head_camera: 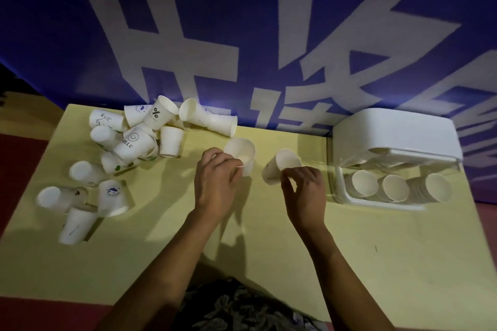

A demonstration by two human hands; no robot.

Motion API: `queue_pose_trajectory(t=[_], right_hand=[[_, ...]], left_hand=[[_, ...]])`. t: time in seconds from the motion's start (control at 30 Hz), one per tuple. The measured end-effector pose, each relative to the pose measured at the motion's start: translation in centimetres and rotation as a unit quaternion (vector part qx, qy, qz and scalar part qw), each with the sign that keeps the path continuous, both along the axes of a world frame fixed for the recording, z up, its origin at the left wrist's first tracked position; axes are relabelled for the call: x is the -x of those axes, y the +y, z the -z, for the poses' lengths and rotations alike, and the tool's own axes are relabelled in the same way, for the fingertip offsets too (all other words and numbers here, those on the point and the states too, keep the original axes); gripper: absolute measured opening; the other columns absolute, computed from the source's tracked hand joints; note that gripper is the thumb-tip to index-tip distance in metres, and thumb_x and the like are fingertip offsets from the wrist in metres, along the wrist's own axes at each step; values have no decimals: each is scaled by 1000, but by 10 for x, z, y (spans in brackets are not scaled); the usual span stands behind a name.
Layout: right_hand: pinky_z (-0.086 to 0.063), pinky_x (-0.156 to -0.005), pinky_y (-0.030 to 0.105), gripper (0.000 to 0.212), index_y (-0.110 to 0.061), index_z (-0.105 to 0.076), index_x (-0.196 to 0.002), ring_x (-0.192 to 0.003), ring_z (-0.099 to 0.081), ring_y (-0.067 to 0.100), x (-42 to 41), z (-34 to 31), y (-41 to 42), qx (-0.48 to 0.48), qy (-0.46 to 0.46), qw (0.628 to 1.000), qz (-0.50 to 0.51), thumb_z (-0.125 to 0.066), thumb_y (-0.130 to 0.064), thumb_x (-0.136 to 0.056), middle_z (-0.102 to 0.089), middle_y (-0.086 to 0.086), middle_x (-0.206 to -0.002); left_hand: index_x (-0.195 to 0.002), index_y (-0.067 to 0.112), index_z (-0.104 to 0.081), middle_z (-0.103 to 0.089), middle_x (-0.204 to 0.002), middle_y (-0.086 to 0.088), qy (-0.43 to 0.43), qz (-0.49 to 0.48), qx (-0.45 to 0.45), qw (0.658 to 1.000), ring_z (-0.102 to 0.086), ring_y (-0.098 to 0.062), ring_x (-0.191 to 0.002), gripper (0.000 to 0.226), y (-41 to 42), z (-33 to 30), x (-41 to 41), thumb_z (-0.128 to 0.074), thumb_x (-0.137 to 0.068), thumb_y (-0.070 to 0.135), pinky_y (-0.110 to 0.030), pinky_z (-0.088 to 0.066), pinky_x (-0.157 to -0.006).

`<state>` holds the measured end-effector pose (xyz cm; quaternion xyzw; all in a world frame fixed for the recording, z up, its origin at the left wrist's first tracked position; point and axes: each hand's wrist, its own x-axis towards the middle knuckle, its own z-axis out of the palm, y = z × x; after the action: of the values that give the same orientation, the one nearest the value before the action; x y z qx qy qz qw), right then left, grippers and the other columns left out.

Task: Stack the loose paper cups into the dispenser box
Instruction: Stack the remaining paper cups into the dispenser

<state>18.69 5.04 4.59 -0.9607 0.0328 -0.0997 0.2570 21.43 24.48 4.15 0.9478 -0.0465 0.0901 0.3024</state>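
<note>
Head view: the left hand (215,183) has its grip closed around a white paper cup (240,153) near the middle of the yellow desk (269,250). The right hand (304,191) pinches a second cup (281,166) just beside it. Loose cups (134,140) crowd the far left corner. The white dispenser box (398,131), lid raised, sits at the far right edge holding three nested rows of cups (395,188).

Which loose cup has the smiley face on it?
The cup printed HELLO, lying tilted in the middle of the pile at the table's far left. The cups around it show other prints or none.
</note>
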Motion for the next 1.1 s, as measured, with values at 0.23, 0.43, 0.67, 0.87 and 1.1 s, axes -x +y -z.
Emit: queue_pose_trajectory(t=[0.23, 0.43, 0.67, 0.87, 1.1], right_hand=[[-36, -59, 26, 7, -14, -66, -81, -77, -54, 22, 32, -20, -101, -29, -9, 999, 24, -67, -10, -87, -67, 2, -84], [-45, -60, 29, 5, -14, -69, -88, -82, -56, 23, 51, -20, -185, -49, -29, 995, 87, -65, -10, -89, -68, 2, -85], [-41, -59, 30, 9, -11, -66, -88, -86, -54, 27, 52, -12, -260, -7, -9, 994, 105, -59, -8, -92, -65, 5, -85], [-35, -50, 29, 16, -11, -58, -74, -81, -51, 27, 43, 6, -288, 55, 20, 994, 93, -57, -5, -89, -59, 4, -78], [-42, -53, 31, 20, -10, -70, -89, -88, -58, 29, 35, 44, -303, 100, 119, 987, 33, -59, 4, -80, -66, 6, -84]], left_hand=[[-92, 13, -74, -69, -92, 0, -1, 12, 32, 999, -57, -22, -99, 15, -97, -21, 25, -72, -79, 8, -31, -50, -79], [-104, 11, -72, -68, -103, -1, 44, 55, 54, 996, -58, -20, -96, 19, -187, -24, 33, -64, -87, 11, -32, -49, -82], [-98, 13, -71, -65, -99, 1, 34, 131, 47, 990, -52, -17, -94, 17, -271, -34, 31, -56, -94, 18, -27, -43, -79], [-102, 14, -69, -62, -101, 0, 68, 187, -23, 980, -49, -18, -97, 23, -313, -15, 17, -48, -97, 20, -32, -46, -81], [-109, 19, -67, -64, -112, -4, 141, 234, -203, 940, -55, -23, -103, 24, -335, 21, 2, -52, -92, 9, -27, -44, -88]])
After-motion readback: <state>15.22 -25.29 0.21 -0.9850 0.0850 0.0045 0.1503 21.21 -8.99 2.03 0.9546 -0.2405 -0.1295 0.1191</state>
